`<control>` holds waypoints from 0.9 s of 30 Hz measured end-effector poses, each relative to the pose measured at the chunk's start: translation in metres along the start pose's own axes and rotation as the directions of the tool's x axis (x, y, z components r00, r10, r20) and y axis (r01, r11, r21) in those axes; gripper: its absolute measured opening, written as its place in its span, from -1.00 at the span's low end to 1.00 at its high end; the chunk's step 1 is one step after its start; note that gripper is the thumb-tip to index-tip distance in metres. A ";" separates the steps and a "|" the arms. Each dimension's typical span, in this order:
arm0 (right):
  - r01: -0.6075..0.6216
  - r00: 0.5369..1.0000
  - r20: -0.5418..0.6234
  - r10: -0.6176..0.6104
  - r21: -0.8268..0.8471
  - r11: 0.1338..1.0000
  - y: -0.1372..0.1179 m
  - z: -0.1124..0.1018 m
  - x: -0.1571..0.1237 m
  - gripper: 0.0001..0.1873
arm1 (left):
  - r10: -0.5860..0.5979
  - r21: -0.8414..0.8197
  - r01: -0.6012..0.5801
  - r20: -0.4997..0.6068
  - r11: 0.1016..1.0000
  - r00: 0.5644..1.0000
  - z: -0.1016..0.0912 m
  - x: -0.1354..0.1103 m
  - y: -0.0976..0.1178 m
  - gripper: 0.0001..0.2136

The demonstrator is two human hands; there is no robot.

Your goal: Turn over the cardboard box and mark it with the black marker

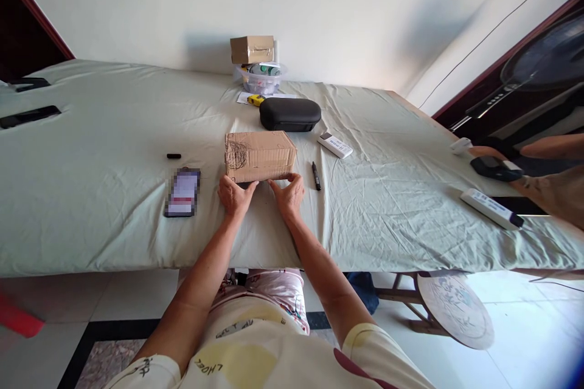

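Observation:
A brown cardboard box (261, 155) with dark scribbles on its left side is held between my two hands at the middle of the table. My left hand (235, 196) grips its near left corner, thumb along the lower front edge. At the near right corner, my right hand (288, 194) grips it the same way, with the thumbs pointing toward each other. The fingers under or behind the box are hidden. Just right of the box lies a black marker (316, 175). Its likely cap, a small black piece (174, 156), is to the left, above a phone (183, 192) with a lit screen.
Behind the box sit a black hard case (291, 113), a yellow tape measure (255, 99) and a plastic tub (261, 82) below another carton (252, 49). A white-and-grey device (335, 145) lies to the right. Another person's arm (552, 149) rests at the table's right edge.

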State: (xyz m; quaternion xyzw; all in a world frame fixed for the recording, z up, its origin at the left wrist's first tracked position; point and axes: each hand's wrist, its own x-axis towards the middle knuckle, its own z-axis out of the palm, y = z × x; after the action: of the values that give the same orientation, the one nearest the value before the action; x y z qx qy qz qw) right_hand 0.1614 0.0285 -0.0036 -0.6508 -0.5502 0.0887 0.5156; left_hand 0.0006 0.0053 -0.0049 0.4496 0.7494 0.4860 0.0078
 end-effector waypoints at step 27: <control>0.042 0.928 0.353 -0.118 0.216 0.976 -0.002 -0.022 0.011 -0.65 | -0.027 -0.577 0.017 -0.009 0.817 1.000 0.003 0.021 -0.017 -0.28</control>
State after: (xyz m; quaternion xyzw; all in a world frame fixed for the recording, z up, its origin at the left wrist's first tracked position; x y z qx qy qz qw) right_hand 0.1795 0.0241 0.0131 -0.5436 -0.6503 0.2424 0.4721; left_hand -0.0215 0.0197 -0.0098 0.4132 0.5727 0.6935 0.1426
